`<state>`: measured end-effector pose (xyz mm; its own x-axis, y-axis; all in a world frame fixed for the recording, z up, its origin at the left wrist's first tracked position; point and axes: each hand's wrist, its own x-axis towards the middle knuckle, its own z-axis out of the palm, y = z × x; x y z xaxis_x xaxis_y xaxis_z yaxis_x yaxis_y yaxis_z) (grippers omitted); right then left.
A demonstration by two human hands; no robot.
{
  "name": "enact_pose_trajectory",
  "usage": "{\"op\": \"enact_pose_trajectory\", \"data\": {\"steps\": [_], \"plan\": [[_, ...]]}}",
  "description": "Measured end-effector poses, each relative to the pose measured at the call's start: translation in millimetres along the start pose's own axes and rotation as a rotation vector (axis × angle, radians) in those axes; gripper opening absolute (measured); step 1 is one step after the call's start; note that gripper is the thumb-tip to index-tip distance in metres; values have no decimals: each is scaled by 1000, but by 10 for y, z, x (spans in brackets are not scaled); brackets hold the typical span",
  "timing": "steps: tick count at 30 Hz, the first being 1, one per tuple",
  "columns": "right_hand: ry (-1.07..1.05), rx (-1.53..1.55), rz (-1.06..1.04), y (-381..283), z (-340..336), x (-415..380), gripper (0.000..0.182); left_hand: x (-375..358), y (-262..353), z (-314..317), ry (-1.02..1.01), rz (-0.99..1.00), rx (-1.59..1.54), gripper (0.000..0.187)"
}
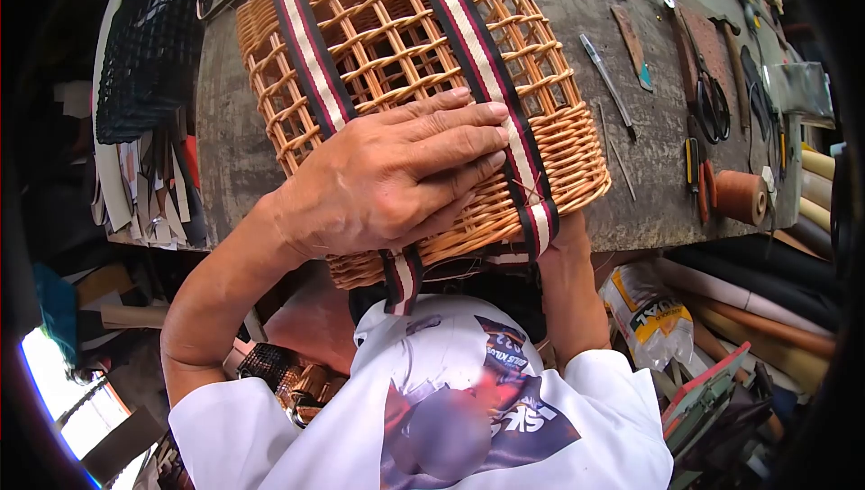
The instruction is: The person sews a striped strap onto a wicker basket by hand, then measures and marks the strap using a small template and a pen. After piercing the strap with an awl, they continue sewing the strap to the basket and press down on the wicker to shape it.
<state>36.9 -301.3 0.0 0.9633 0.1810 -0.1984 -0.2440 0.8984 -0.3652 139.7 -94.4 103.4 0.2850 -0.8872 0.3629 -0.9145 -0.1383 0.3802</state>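
A woven wicker basket [387, 35] lies tilted over the near edge of the workbench, its open lattice facing up. Two black, white and red straps [482, 58] run along it, and their lower ends fold over the near rim. My left hand [396, 166] rests flat on the basket's side, fingers stretched across the wicker to the right strap. My right forearm [569, 283] reaches under the basket's near right corner. The basket hides my right hand, so its fingers do not show.
On the grey workbench [631, 211] at the right lie a pen [607, 85], black scissors [710, 103], a brown thread spool [742, 197] and several hand tools. A dark woven basket [149, 58] stands at the left. Rolls of material and a plastic bag [651, 310] sit below right.
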Motion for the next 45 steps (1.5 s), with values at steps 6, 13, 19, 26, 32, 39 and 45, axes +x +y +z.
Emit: {"op": "enact_pose_trajectory", "data": {"steps": [6,13,19,26,32,39,45], "plan": [[-5,12,-17,19,19,27,51,-5,-19,2,4,2,-6,32],[10,-9,-47,38,48,-6,55,6,-26,-5,15,6,8,31],[-9,-11,-74,34,47,22,58,0,-34,7,29,12,22,33],[-19,1,-88,45,54,31,62,8,-38,5,42,21,30,33],[-6,37,-54,25,51,20,62,2,-41,-3,35,2,-4,35],[-15,-119,1,31,-73,-126,60,1,-7,-1,53,-30,-31,33],[37,-40,-73,52,40,-75,63,-1,-8,8,54,-31,-31,32]]}}
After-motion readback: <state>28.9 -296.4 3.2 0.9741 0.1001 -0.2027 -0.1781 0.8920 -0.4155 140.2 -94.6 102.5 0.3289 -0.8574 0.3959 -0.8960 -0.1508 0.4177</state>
